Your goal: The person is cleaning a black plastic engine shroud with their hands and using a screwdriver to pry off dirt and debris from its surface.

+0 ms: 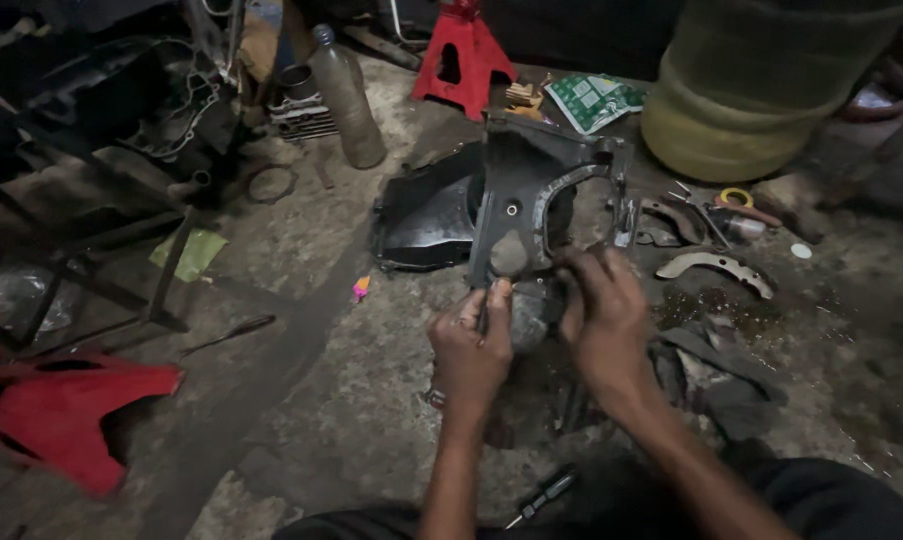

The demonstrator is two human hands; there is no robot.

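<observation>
Here, seen from the head camera: both hands raised over a stained concrete floor (pixel 302 400), holding a dark plastic cover panel (pixel 532 200) upright between them; the panel has a curved cut-out toward its right side and a small hole near its middle. Left hand (pixel 470 345) closed at the panel's lower edge, fingers curled tight, thumb up against the plastic; a thin tool seems pinched in that grip, too dim to tell what kind. Right hand (pixel 602 315) at the lower right of the panel, fingers (pixel 579 262) bent and pressed on the rim of the cut-out; how firmly it grips cannot be told.

Behind the panel, on the floor, a black shell-shaped cover (pixel 427 215) lies flat. Right of it a curved metal brake shoe (pixel 717 268) and scattered small tools (pixel 712 215). Far back a red jack stand (pixel 464 55), a plastic bottle (pixel 347 95) upright, a green packet (pixel 594 98); a large yellow-green drum (pixel 752 90) at upper right. Lower left a red body panel (pixel 62 410); a screwdriver (pixel 230 335) lies near it; another dark-handled one (pixel 542 495) close to the knees.
</observation>
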